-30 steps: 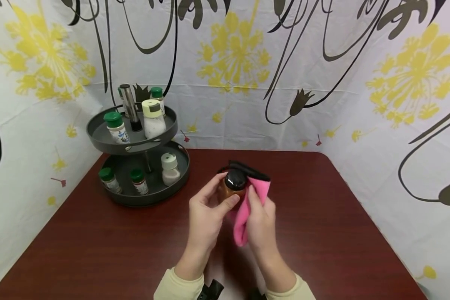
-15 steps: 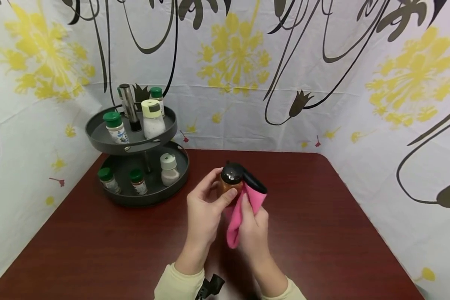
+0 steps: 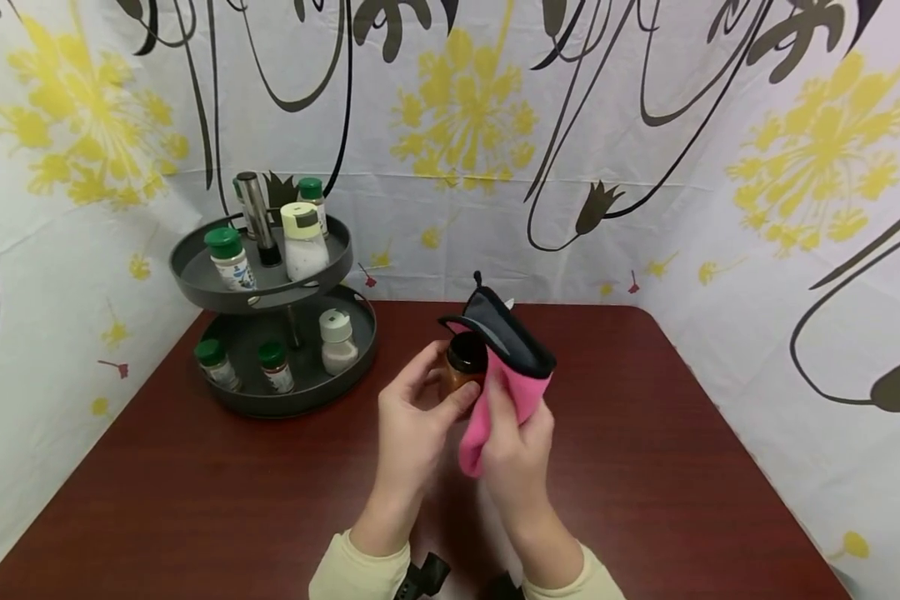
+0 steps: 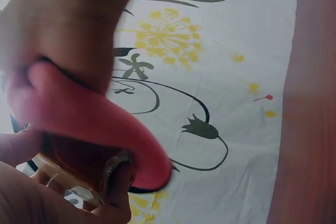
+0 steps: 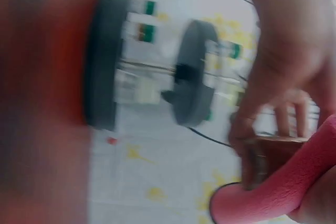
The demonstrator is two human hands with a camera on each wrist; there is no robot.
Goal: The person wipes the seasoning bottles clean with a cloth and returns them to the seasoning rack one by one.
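Observation:
My left hand (image 3: 408, 429) holds a small brown jar (image 3: 456, 383) with a black lid, thumb in front and fingers round the far side. Pinched in my right hand (image 3: 519, 458) is a pink cloth (image 3: 527, 396) with black edging and a dark grey inner face. The cloth lies along the jar's right side, and its upper part stands up behind the lid. In the left wrist view, the pink cloth (image 4: 100, 111) covers part of the glass jar (image 4: 79, 182). The right wrist view shows the cloth (image 5: 283, 192) across the jar, my left fingers behind.
A dark grey two-tier round stand (image 3: 262, 292) at the back left carries several green-capped and pale-capped spice bottles and a silver cylinder. Under my hands lies the dark red wooden table (image 3: 645, 467), with a patterned white sheet (image 3: 450, 242) hanging behind it.
My right hand has moved the cloth along the jar, first down and left, then back up and right. The cloth's dark inner face now shows above the lid. The left hand keeps its hold.

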